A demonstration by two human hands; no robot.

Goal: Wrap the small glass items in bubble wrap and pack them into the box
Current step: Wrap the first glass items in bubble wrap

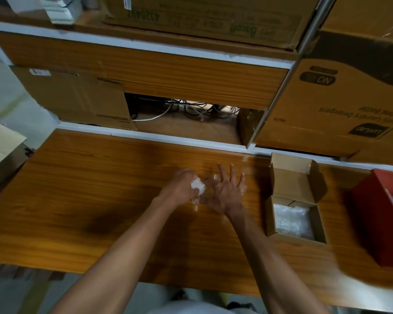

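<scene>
Head: two hands (182, 186) (225, 196), one box (270, 214)

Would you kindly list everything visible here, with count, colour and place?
bubble-wrapped bundle: one, clear-white, between both hands above the desk
small box: one, brown cardboard, open, bubble wrap inside, desk right
red box: one, red, far right of desk
desk: one, orange-brown wood
large cartons: several, brown, on shelves behind
cables: a tangle, white and dark, in the shelf gap
left hand: one, closed around the bundle
right hand: one, fingers spread, touching the wrap
</scene>
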